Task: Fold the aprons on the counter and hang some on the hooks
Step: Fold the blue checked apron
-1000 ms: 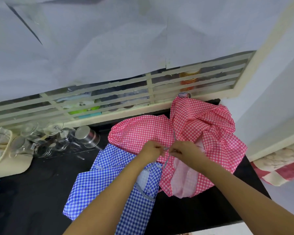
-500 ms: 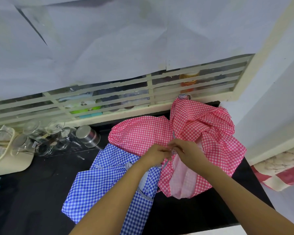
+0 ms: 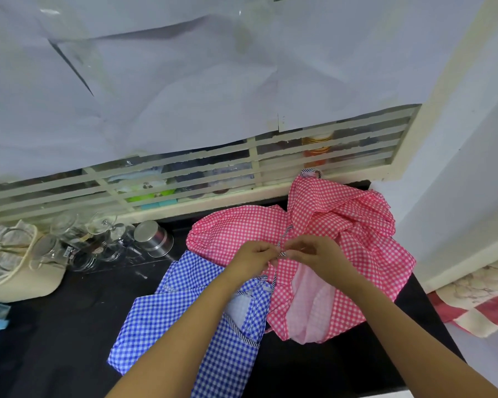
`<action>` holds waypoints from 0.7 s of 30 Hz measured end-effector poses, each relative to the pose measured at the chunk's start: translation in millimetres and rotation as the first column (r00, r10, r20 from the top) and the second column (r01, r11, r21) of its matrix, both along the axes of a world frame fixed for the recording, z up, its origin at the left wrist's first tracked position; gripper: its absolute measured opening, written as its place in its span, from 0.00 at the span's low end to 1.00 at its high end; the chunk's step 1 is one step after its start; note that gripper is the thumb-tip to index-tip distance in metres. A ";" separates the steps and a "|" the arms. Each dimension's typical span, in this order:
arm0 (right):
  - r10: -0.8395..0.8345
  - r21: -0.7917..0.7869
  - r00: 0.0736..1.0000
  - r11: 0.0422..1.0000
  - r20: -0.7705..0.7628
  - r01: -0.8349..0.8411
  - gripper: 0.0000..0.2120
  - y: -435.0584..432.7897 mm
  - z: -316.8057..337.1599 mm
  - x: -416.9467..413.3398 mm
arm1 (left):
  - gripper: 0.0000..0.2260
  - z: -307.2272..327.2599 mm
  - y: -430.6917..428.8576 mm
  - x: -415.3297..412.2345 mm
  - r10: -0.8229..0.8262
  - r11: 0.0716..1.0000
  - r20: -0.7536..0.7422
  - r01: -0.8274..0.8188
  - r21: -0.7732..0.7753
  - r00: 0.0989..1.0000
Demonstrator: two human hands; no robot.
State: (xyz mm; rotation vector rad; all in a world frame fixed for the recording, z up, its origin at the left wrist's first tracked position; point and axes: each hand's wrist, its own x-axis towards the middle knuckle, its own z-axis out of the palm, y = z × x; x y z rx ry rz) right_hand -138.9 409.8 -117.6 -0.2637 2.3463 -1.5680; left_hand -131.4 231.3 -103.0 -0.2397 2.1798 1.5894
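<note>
Early stage, by my read. The pink apron (image 3: pixel 342 225) sits in a rumpled heap at the back right corner of the worktop (image 3: pixel 55 326), with its top loop up against the window ledge. It is not folded. The blue apron (image 3: pixel 184 311) lies flatter at the front middle, running toward the front edge, and its upper end touches or tucks under the pink one. It looks partly doubled over, but I can't call that a finished fold.

The left hand (image 3: pixel 253 255) and right hand (image 3: pixel 321 255) meet over the middle of the pink apron. Both pinch the striped tie (image 3: pixel 282 253) between them, and I can't tell whether they are knotting it or sorting it out. No hooks are in view and nothing is hung. Likely left: both folds and all the hanging.

Around:
- A steel tumbler (image 3: pixel 153 238) on its side and a cluster of glasses (image 3: pixel 98 234) at the back left, near the blue apron's corner but apart from it.
- A cream basket (image 3: pixel 26 282) at the left edge.
- A barred window (image 3: pixel 184 182) behind, with paper (image 3: pixel 184 81) over its upper part.

In the way: the aprons overlap, so pulling one probably drags the other. The glassware also crowds the spreading room on the left.
</note>
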 end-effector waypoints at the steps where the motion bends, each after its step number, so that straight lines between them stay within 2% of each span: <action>1: 0.010 -0.010 1.000 1.000 -0.008 -0.010 0.07 -1.9 1.8 2.6 | 0.12 1.2 -0.9 0.5 0.012 1.000 0.003 -0.012 0.013 1.000; 3: -0.020 -0.030 0.999 0.999 -0.031 0.019 0.05 -6.1 4.9 6.4 | 0.11 4.0 -3.1 2.0 0.027 0.999 0.005 -0.027 0.045 1.000; 7: -0.031 -0.137 0.999 0.990 0.038 0.036 0.05 -10.3 7.0 8.0 | 0.07 7.3 -8.2 4.0 0.060 0.991 0.043 -0.065 0.113 0.997; 10: 0.023 -0.222 0.990 0.975 0.137 0.008 0.11 -14.2 3.8 9.5 | 0.07 11.0 -13.3 4.3 0.032 0.989 0.057 -0.040 0.141 0.998; 12: 0.079 -0.207 0.976 0.978 0.204 -0.036 0.14 -18.0 0.6 9.1 | 0.06 13.8 -17.5 3.5 -0.029 0.993 0.058 0.022 0.120 0.998; 14: 0.160 -0.232 0.953 0.968 0.256 -0.101 0.12 -22.6 -1.3 8.0 | 0.04 16.1 -22.5 1.9 -0.106 0.993 0.052 0.104 0.053 0.993; 17: 0.185 -0.336 0.921 0.940 0.343 -0.064 0.06 -27.7 -3.2 7.5 | 0.02 18.4 -31.6 -0.1 -0.206 0.973 0.006 0.206 -0.101 0.978; 19: 0.183 -0.382 0.899 0.924 0.399 -0.019 0.05 -30.1 -4.4 7.8 | 0.03 17.9 -36.3 -0.4 -0.274 0.923 -0.100 0.232 -0.308 0.956; 21: 0.173 -0.409 0.876 0.912 0.450 0.030 0.07 -33.0 -7.1 8.6 | 0.02 15.6 -36.8 2.8 -0.373 0.821 -0.217 0.212 -0.531 0.902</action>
